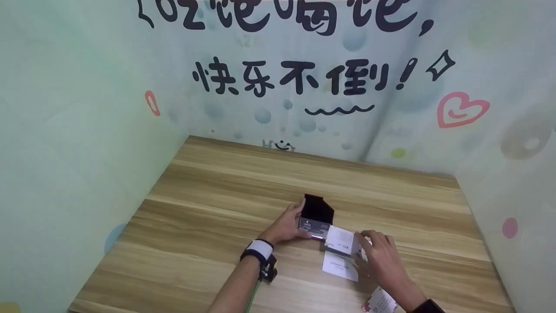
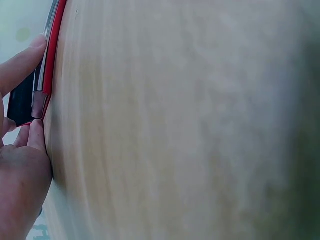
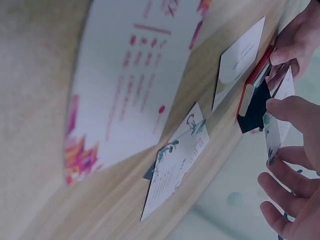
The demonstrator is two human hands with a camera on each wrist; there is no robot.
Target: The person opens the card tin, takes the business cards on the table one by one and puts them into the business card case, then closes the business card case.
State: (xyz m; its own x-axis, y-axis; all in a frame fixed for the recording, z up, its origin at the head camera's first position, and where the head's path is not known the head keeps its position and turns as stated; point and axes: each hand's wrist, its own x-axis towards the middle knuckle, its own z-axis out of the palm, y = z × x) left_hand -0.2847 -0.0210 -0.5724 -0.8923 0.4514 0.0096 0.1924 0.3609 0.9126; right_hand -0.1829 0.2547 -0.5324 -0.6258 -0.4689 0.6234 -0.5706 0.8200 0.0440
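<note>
The left hand point(image 1: 286, 224) grips a small card case point(image 1: 314, 228), thumb on one side and fingertips on the other, a hold that probably serves to steady it and leave its mouth free. The case sits just above or on the wooden table point(image 1: 195, 195); the head view does not settle which. Its dark lid point(image 1: 318, 209) stands raised at the far side, well away from the cards, so it likely does not block the near edge. The right hand point(image 1: 382, 258) pinches a white card point(image 3: 274, 132) by one end between thumb and forefinger, the other fingers loosely spread, which seems to let the card lie flat and be aimed finely. The card's far end reaches the case, though I cannot tell whether any of it is inside. A plain white card point(image 3: 240, 60) lies on the table just beside the case, and two overlapping leaf-patterned cards point(image 3: 175, 162) lie near it; a pink-and-orange flowered card point(image 3: 137, 75) lies closest to the person, under the right wrist. Spread like this, the loose cards are probably easy to reach and tell apart.
</note>
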